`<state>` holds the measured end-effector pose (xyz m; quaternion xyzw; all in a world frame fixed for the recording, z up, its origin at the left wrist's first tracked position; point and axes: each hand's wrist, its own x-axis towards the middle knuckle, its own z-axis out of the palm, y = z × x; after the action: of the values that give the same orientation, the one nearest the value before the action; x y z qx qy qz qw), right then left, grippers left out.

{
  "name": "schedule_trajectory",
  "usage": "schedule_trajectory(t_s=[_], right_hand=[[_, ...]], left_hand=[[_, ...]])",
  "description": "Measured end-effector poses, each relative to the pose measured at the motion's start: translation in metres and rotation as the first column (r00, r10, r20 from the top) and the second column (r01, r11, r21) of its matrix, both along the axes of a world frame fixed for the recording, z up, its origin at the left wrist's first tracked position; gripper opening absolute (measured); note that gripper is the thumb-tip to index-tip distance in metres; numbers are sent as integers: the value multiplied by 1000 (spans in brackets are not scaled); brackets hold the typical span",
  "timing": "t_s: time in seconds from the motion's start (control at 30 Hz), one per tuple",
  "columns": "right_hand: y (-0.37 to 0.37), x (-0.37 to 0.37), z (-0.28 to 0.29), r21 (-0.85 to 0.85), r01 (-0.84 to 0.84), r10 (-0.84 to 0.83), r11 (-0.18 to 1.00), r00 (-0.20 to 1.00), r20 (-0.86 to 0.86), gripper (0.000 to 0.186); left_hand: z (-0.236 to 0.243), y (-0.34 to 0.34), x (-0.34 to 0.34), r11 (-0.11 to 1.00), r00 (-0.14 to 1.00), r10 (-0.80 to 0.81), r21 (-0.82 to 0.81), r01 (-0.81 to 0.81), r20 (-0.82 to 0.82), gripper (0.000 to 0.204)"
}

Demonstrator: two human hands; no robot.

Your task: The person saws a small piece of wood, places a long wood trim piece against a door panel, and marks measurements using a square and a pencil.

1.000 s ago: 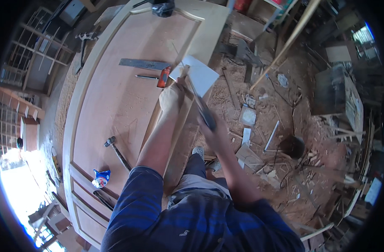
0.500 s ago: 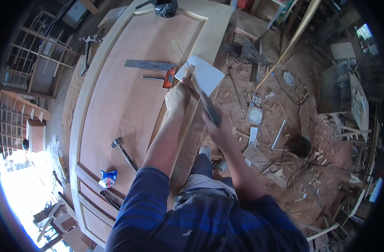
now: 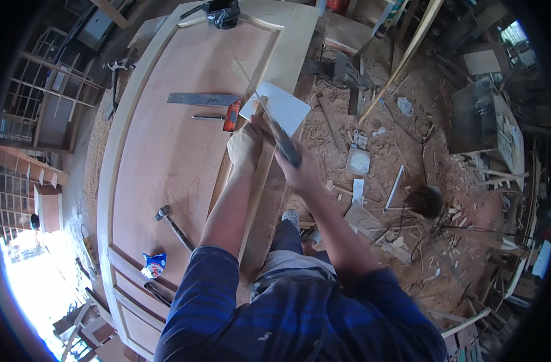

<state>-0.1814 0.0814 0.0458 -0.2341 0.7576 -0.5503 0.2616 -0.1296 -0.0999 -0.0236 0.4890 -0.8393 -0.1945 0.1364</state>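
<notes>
Long, thin tapering blade tool with a dark handle (image 3: 283, 140) slanted over the door's right edge, gripped in the right hand (image 3: 301, 170).

The left hand (image 3: 245, 145) is closed around something near a small brown wood piece (image 3: 257, 110); its exact grip is hidden. Beneath the blade, a flat white rectangular sheet (image 3: 289, 110) juts past the edge of the pale wooden door (image 3: 149, 145), above the shaving-strewn floor (image 3: 402, 151). Just left, an orange-handled steel square (image 3: 206, 99) and a slim pointed metal tool (image 3: 207, 117) crowd the left knuckles; a wide stretch of panel separates the left forearm from the door's far rim.
</notes>
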Motion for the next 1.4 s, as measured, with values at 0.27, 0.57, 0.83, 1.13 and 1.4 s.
schedule_trajectory(t_s=[0.27,0.57,0.83,1.13,1.4], right_hand=[[66,29,12,17,6,-7,1000,999,39,36],[66,36,4,40,-4,6,999,999,-52,48],[13,-10,27,48,-23,19,999,997,80,50],[106,49,0,-14,-26,24,1000,992,-121,55],[19,-11,20,58,-79,71,995,989,131,54]], left_hand=[[10,0,1,1000,996,-15,0,15,93,67],[1,-11,9,1000,989,0,30,-5,148,67],[6,0,-8,1000,984,-31,6,30,174,71],[1,-10,-2,1000,981,-12,-6,13,193,71],[6,-1,-11,1000,983,-26,-9,28,181,70]])
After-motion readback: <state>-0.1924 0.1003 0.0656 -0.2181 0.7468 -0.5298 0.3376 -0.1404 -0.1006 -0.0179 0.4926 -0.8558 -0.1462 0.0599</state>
